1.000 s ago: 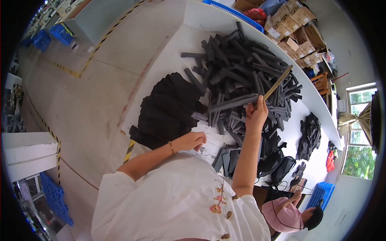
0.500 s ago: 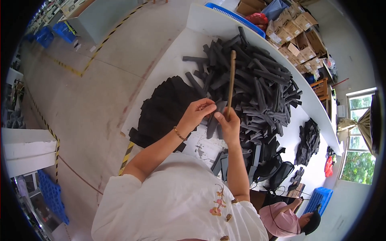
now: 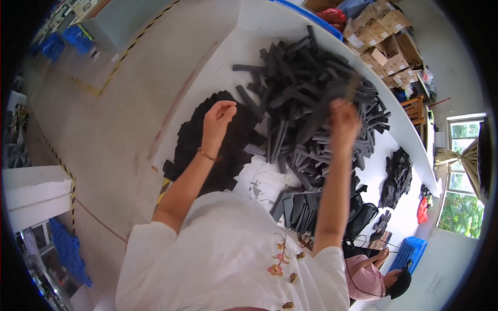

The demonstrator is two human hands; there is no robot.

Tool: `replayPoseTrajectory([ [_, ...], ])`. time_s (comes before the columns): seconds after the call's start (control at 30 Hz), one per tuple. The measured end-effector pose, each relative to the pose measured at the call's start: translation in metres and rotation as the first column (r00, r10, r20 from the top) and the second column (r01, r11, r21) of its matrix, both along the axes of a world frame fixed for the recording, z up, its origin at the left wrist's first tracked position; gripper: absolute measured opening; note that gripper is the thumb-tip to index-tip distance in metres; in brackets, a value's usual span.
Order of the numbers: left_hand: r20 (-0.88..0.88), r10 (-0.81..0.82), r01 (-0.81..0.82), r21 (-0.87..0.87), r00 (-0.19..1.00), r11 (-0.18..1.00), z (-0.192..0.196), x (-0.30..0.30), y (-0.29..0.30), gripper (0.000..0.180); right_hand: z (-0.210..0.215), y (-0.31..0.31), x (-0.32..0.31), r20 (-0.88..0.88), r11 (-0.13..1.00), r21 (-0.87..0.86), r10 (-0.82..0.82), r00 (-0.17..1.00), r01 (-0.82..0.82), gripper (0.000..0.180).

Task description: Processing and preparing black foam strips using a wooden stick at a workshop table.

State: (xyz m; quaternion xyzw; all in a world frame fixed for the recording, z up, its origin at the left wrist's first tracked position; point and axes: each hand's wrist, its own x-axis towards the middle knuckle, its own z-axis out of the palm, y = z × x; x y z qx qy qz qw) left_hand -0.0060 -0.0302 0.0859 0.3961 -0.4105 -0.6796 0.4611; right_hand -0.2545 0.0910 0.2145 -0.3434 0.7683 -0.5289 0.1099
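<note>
On the surface (image 3: 249, 49) before you, overlapping pieces (image 3: 192, 135) lie left of the heap of strips (image 3: 298, 96). Panels (image 3: 299, 208) lie nearer you, with a bag (image 3: 361, 220) to their right. Farther right lies another pile (image 3: 397, 179); cartons (image 3: 386, 54) stand beyond the surface's far side.

This looks like a workshop, because a big heap of dark grey strips (image 3: 321, 88) lies on a long white table (image 3: 251, 45), stripy yellow-and-black tape (image 3: 73, 202) marks the hard floor (image 3: 171, 67), brown boxes (image 3: 373, 32) are piled up behind, and another person (image 3: 364, 278) is near a blue crate (image 3: 410, 250).
</note>
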Motion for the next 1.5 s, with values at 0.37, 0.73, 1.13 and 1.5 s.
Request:
replayPoseTrajectory([
  [0.37,0.813,-0.080,0.777,-0.516,0.577,0.361,-0.060,0.039,0.052,0.030,-0.091,0.049,-0.023,-0.174,0.992,0.126,0.017,0.985,0.006,0.023],
  [0.73,0.665,0.075,0.617,-0.723,0.743,0.311,-0.075,0.039,0.037,0.017,-0.118,0.130,0.033,0.139,0.926,0.309,0.182,0.973,-0.217,0.020],
  [1.13,0.550,-0.172,0.486,-0.497,0.817,0.719,-0.065,0.042,0.019,0.013,-0.092,0.136,0.045,0.194,0.734,0.449,0.476,0.858,-0.509,0.021],
  [1.5,0.452,-0.393,0.567,-0.364,0.801,0.739,-0.036,0.043,0.019,0.010,-0.075,0.132,0.040,0.068,0.681,0.513,0.574,0.816,-0.523,0.020],
])
